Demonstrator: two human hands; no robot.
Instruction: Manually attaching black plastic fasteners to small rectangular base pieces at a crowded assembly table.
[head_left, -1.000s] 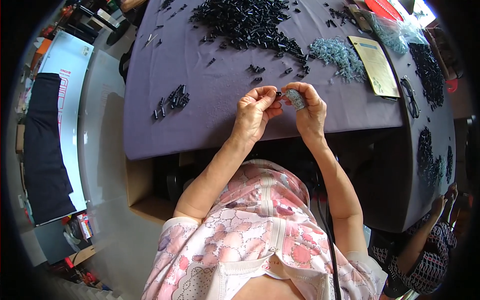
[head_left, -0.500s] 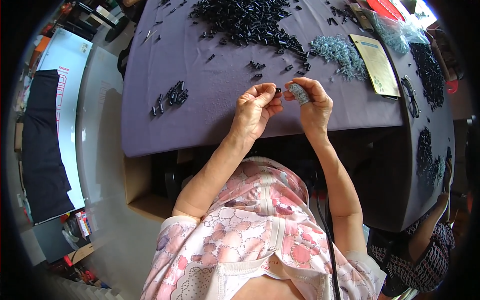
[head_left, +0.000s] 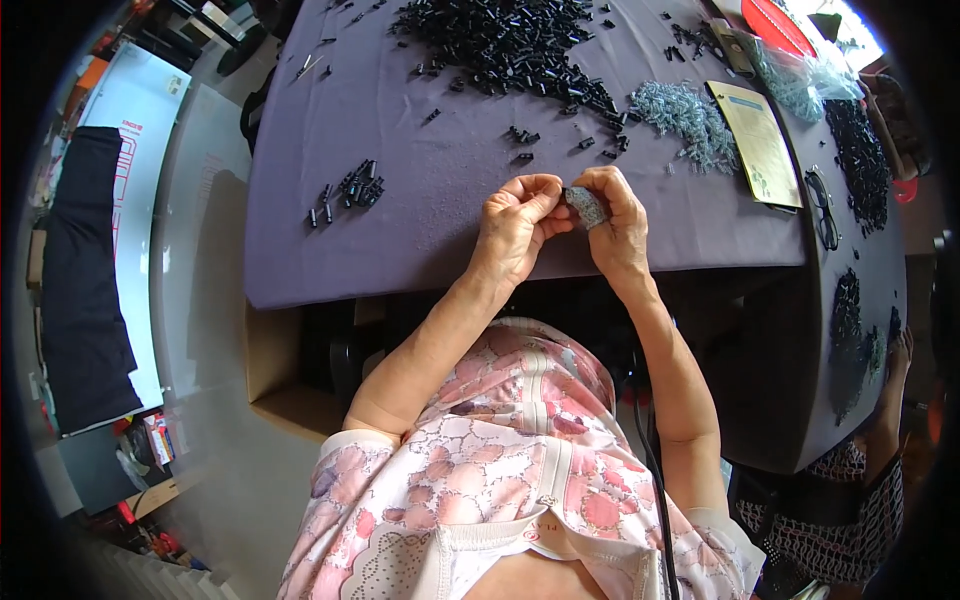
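Right hand (head_left: 617, 222) held a small bundle of grey metallic pieces (head_left: 587, 207), fingers curled round it, thumb pressed on top; the bundle sat just above the near edge of the purple table (head_left: 440, 215), between both hands. Left hand (head_left: 515, 228) had thumb and forefinger pressed together right at the bundle's left end, apparently pinching one small piece, but whatever was in the pinch was too small to make out. Risk as judged: the pinch was tiny and right over the table edge, so a slip would likely have dropped the piece off the edge, toward the lap or the floor. A loosened right grip could have spilled the whole bundle. Just beyond the grip lay a few stray black pieces (head_left: 519, 134); farther out a big pile of black parts (head_left: 510, 45), and to the right of that a grey heap (head_left: 686, 118), so a dropped piece could have got mixed in and been hard to find again. Well left of the grip sat a small cluster of black parts (head_left: 352, 189); right, a yellowish card (head_left: 763, 143). Another person's arm (head_left: 893, 385) was at the far right, apart from the grip.
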